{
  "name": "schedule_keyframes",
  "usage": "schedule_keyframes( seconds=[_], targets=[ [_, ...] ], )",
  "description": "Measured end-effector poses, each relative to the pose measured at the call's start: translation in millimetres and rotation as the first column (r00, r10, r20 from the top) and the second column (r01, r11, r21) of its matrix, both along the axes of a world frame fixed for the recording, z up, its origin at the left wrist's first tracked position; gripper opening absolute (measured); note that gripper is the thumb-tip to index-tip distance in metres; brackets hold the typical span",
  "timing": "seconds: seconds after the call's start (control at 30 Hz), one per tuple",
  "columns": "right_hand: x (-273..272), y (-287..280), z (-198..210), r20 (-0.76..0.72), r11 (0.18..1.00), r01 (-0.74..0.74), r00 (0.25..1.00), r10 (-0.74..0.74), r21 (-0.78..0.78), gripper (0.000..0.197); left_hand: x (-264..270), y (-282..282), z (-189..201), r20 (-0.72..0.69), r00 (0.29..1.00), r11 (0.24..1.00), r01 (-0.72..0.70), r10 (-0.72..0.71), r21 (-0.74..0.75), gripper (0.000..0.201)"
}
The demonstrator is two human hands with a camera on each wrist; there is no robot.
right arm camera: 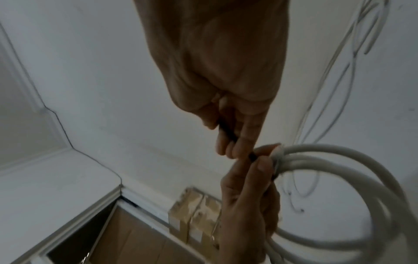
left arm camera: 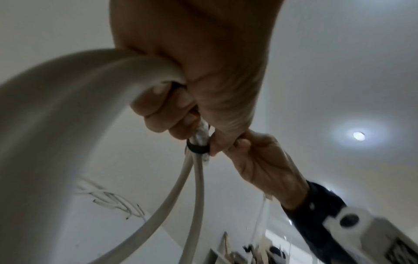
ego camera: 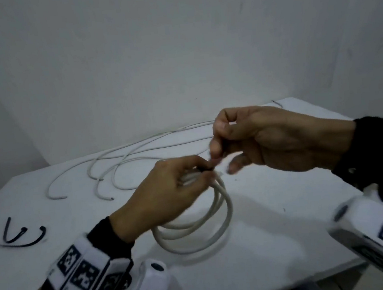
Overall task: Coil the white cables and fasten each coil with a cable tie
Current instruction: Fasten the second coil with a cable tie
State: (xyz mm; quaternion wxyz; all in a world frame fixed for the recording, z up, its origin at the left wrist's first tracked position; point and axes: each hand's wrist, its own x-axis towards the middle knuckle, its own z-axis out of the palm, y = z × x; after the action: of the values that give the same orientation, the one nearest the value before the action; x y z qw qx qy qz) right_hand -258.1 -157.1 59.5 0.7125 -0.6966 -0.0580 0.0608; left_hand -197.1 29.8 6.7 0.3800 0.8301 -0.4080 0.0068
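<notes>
A coil of white cable point(ego camera: 194, 229) hangs over the white table point(ego camera: 288, 217), held at its top by my left hand point(ego camera: 167, 190), whose fingers curl round the bundled strands point(left arm camera: 156, 75). A black cable tie point(left arm camera: 198, 148) wraps the strands just past my left fingers. My right hand point(ego camera: 256, 138) pinches the tie's black tail point(right arm camera: 227, 133) between thumb and fingers, right above the coil point(right arm camera: 339, 178). The tie's head is mostly hidden by the fingertips in the head view.
Several loose white cables point(ego camera: 121, 161) sprawl across the far half of the table. Spare black cable ties point(ego camera: 22, 233) lie near the left edge. Cardboard boxes point(right arm camera: 199, 214) stand on the floor beside the table. A white wall rises behind it.
</notes>
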Motion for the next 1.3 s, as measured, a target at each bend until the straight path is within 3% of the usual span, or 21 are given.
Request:
schedule_keyframes(
  seconds=[0.03, 0.07, 0.17, 0.23, 0.27, 0.33, 0.43, 0.53, 0.67, 0.8, 0.9, 0.97, 1.07, 1.17, 1.3],
  targets=[
    [3.4, -3.7, 1.7, 0.041, 0.999, 0.013, 0.999, -0.014, 0.03, 0.01, 6.0, -1.7, 2.4, -0.073, 0.997, 0.999, -0.033, 0.03, -0.042, 0.016],
    [7.0, -8.0, 1.0, 0.078, 0.999, 0.047, 0.996, -0.046, -0.019, 0.019, 11.2, -2.7, 2.9, -0.163, 0.986, 0.994, -0.058, 0.043, -0.092, 0.015],
    [15.9, -12.1, -12.3, 0.112, 0.928, 0.131, 0.989, -0.097, -0.35, 0.061, 25.0, -4.2, 0.7, -0.435, 0.9, 0.965, -0.136, 0.027, -0.223, 0.021],
    [20.8, -7.2, -32.0, 0.023, 0.876, 0.034, 0.999, -0.026, -0.48, 0.087, 30.8, -5.2, -1.0, -0.55, 0.835, 0.945, -0.172, -0.01, -0.279, 0.024],
    [23.6, -3.5, -43.2, -0.023, 0.876, -0.018, 1.0, 0.008, -0.482, 0.085, 33.9, -5.9, -1.6, -0.59, 0.807, 0.935, -0.188, -0.028, -0.302, 0.025],
    [29.5, 2.5, -62.5, -0.039, 0.941, -0.017, 0.999, 0.004, -0.338, 0.059, 37.9, -8.9, -2.7, -0.647, 0.761, 0.917, -0.225, -0.046, -0.329, 0.025],
    [37.3, 6.8, -77.6, 0.097, 0.963, 0.18, 0.982, -0.163, -0.201, 0.014, 40.5, -14.7, -7.3, -0.72, 0.693, 0.889, -0.308, -0.035, -0.34, 0.027],
    [43.0, 10.5, -88.1, 0.141, 0.938, 0.3, 0.95, -0.278, -0.174, 0.012, 47.3, -13.1, -11.8, -0.764, 0.641, 0.865, -0.343, -0.069, -0.367, 0.03],
    [48.7, 4.3, -97.3, 0.051, 0.923, 0.383, 0.923, -0.382, -0.025, 0.011, 40.4, -10.8, -22.2, -0.811, 0.584, 0.875, -0.377, -0.029, -0.304, 0.029],
    [53.5, 2.0, -99.9, -0.09, 0.94, 0.339, 0.938, -0.336, 0.029, 0.016, 33.9, -19.5, -46.4, -0.752, 0.648, 0.801, -0.512, 0.123, -0.31, 0.019],
    [56.9, 1.9, -99.3, -0.218, 0.961, 0.26, 0.947, -0.235, 0.095, 0.011, 41.1, -19.6, -59.6, -0.746, 0.641, 0.711, -0.61, 0.181, -0.35, 0.019],
    [59.4, -1.0, -101.0, -0.251, 0.96, 0.272, 0.936, -0.246, 0.072, 0.01, 42.7, -20.7, -63.9, -0.749, 0.635, 0.695, -0.626, 0.189, -0.355, 0.027],
    [60.8, -4.8, -110.7, -0.268, 0.95, 0.302, 0.911, -0.313, -0.081, 0.011, 44.9, -23.2, -74.2, -0.675, 0.684, 0.759, -0.587, 0.278, -0.282, 0.051],
    [64.6, -8.3, -119.4, -0.324, 0.935, 0.282, 0.882, -0.341, -0.216, 0.016, 50.1, -21.7, -89.8, -0.409, 0.804, 0.866, -0.496, 0.431, -0.061, 0.071],
    [71.0, -9.4, -117.5, -0.321, 0.888, 0.265, 0.861, -0.393, -0.377, 0.022, 48.0, -22.7, -98.0, -0.302, 0.877, 0.927, -0.342, 0.375, 0.156, 0.08]
  ],
)
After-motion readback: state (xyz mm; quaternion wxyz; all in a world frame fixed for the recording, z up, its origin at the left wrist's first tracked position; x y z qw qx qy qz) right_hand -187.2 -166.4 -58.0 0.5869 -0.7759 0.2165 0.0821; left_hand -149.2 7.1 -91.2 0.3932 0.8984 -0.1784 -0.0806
